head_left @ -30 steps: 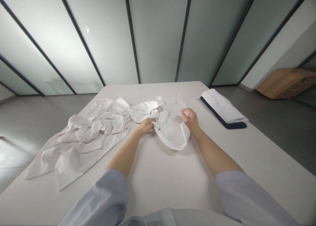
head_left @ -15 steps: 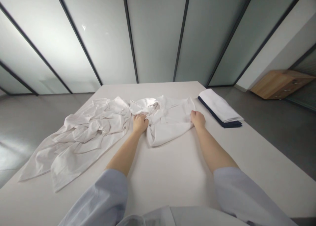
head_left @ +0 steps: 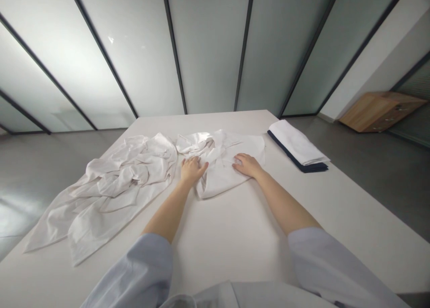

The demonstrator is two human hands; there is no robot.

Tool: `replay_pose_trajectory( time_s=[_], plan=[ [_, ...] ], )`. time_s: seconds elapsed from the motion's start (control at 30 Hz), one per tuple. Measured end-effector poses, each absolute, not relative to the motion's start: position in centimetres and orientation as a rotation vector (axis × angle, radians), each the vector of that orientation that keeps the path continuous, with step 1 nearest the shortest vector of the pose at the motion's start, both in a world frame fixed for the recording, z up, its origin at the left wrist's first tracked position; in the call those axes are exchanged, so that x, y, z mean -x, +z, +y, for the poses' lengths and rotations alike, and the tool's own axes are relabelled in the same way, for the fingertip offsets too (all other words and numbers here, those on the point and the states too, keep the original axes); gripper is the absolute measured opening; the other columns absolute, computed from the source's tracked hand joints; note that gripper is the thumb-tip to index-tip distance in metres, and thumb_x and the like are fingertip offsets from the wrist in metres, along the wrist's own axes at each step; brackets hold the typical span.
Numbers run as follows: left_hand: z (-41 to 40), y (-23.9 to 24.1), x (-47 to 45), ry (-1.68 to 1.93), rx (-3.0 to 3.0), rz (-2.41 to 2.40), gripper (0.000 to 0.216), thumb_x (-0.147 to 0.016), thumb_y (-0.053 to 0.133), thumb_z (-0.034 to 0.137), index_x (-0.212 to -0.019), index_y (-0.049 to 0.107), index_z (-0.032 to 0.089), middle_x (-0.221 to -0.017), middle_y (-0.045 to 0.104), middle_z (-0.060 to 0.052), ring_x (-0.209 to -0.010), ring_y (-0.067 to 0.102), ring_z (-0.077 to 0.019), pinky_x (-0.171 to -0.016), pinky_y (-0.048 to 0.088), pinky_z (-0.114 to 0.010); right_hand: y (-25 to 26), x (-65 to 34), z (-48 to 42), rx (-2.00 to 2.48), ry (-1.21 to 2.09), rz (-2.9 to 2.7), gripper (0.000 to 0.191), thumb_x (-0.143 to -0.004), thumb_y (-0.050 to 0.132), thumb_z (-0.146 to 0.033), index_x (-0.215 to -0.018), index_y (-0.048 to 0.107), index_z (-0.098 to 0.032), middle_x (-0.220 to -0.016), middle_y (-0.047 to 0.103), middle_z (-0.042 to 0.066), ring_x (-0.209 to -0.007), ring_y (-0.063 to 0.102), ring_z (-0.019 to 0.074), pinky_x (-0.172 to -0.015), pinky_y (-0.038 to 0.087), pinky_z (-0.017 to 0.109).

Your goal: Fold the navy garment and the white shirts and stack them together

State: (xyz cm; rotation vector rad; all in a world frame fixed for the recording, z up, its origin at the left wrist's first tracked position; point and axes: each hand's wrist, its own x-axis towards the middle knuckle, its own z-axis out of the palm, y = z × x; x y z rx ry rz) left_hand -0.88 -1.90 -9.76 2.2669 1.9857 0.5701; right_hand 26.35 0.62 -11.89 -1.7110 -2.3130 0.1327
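A white garment (head_left: 225, 178), partly spread and partly bunched, lies across the middle of the table. My left hand (head_left: 192, 170) rests on its crumpled left part, fingers on the cloth and thumb stretched out to the right. On the flatter right part lies my right hand (head_left: 248, 165), palm down with its fingers apart. Both hands touch the cloth without visibly gripping it. To the left is a larger heap of crumpled white cloth (head_left: 124, 182), close to my left hand. Its exact kind cannot be made out.
The white table (head_left: 231, 236) runs out in front of me. Near its right edge lies a folded white cloth (head_left: 297, 142) on top of a folded navy cloth (head_left: 311, 168). Frosted glass panels (head_left: 208, 52) stand beyond, and a wooden cabinet (head_left: 376, 113) is at the far right.
My right hand has let go of the garment's right edge and moved left onto its middle. My left hand's thumb has spread outward. The garment lies almost the same.
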Motion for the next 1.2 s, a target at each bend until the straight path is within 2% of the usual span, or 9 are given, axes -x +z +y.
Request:
replay_pose_trajectory(
  time_s=[0.1, 0.2, 0.3, 0.4, 0.5, 0.63, 0.77, 0.9, 1.2],
  plan=[
    [-1.4, -10.7, 1.1, 0.490, -2.279, 1.908, 0.070, -0.077, 0.064, 0.055, -0.132, 0.048, 0.014, -0.140, 0.052, -0.018, -0.133, 0.042, -0.0327, -0.115, 0.016, -0.048, -12.0, -26.1, 0.4, 1.752, 0.162, -2.324, 0.064, -0.084, 0.059, -0.057, -0.136, 0.053, -0.019, -0.144, 0.050, 0.013, -0.132, 0.046, 0.0290, -0.108, 0.035, 0.039],
    [-0.7, -11.3, 1.8, 0.477, -2.266, 1.894, 0.069, -0.079, 0.064, 0.048, -0.137, 0.044, 0.017, -0.148, 0.043, -0.016, -0.140, 0.032, -0.0311, -0.117, 0.013, -0.049, -11.7, -25.8, 0.2, 1.780, 0.208, -2.317, 0.065, -0.084, 0.056, -0.064, -0.134, 0.056, -0.022, -0.146, 0.047, 0.013, -0.134, 0.043, 0.0306, -0.110, 0.033, 0.042],
    [-0.5, -11.1, 2.5, 0.586, -2.216, 2.029, 0.058, -0.081, 0.062, 0.040, -0.133, 0.049, 0.021, -0.145, 0.046, -0.014, -0.137, 0.037, -0.0310, -0.113, 0.024, -0.048, -10.7, -25.7, -0.1, 1.701, 0.292, -2.298, 0.049, -0.091, 0.047, -0.059, -0.121, 0.066, -0.024, -0.136, 0.059, 0.010, -0.125, 0.052, 0.0290, -0.104, 0.038, 0.040],
    [-0.5, -10.2, 3.2, 0.698, -2.010, 2.326, 0.056, -0.077, 0.066, 0.040, -0.127, 0.052, 0.019, -0.133, 0.055, -0.017, -0.125, 0.049, -0.0346, -0.100, 0.039, -0.045, -9.6, -25.7, -0.4, 1.558, 0.445, -2.260, 0.044, -0.097, 0.037, -0.049, -0.104, 0.074, -0.024, -0.104, 0.074, 0.006, -0.099, 0.066, 0.0239, -0.087, 0.046, 0.033],
    [-0.4, -9.7, 3.9, 0.591, -1.903, 2.358, 0.047, -0.078, 0.064, 0.037, -0.119, 0.056, 0.017, -0.115, 0.065, -0.017, -0.109, 0.060, -0.0336, -0.087, 0.045, -0.040, -9.4, -25.2, -0.6, 1.494, 0.482, -2.289, 0.039, -0.094, 0.045, -0.043, -0.099, 0.076, -0.020, -0.084, 0.075, 0.005, -0.080, 0.067, 0.0208, -0.076, 0.047, 0.029],
    [0.0, -9.9, 3.8, 0.488, -1.946, 2.235, 0.032, -0.084, 0.055, 0.040, -0.106, 0.060, 0.017, -0.097, 0.071, -0.014, -0.098, 0.066, -0.0310, -0.079, 0.046, -0.036, -10.9, -23.7, -0.8, 1.379, 0.281, -2.489, 0.045, -0.081, 0.063, -0.052, -0.113, 0.073, -0.022, -0.116, 0.069, 0.011, -0.108, 0.061, 0.0278, -0.096, 0.043, 0.037],
    [0.0, -10.2, 3.0, 0.597, -2.012, 2.082, 0.033, -0.085, 0.055, 0.043, -0.105, 0.060, 0.018, -0.100, 0.072, -0.012, -0.098, 0.066, -0.0266, -0.082, 0.045, -0.033, -12.4, -22.2, -1.2, 1.402, 0.215, -2.624, 0.078, -0.079, 0.059, -0.068, -0.143, 0.049, -0.026, -0.155, 0.035, 0.011, -0.141, 0.032, 0.0327, -0.113, 0.026, 0.046],
    [0.0, -10.3, 2.8, 0.693, -1.996, 1.897, 0.037, -0.084, 0.056, 0.042, -0.110, 0.062, 0.016, -0.110, 0.070, -0.012, -0.101, 0.065, -0.0244, -0.085, 0.045, -0.033, -12.6, -21.3, -1.2, 1.638, 0.188, -2.623, 0.079, -0.086, 0.045, -0.070, -0.152, 0.033, -0.027, -0.160, 0.024, 0.010, -0.146, 0.020, 0.0325, -0.116, 0.018, 0.048],
    [0.5, -9.8, 2.8, 0.825, -1.927, 1.652, 0.041, -0.089, 0.050, 0.039, -0.119, 0.062, 0.014, -0.106, 0.071, -0.010, -0.098, 0.066, -0.0225, -0.087, 0.049, -0.033, -12.2, -18.8, 1.5, 2.080, 0.174, -2.277, 0.067, -0.094, 0.036, -0.058, -0.152, 0.030, -0.026, -0.160, 0.022, 0.011, -0.146, 0.019, 0.0328, -0.114, 0.017, 0.054]
  ],
)
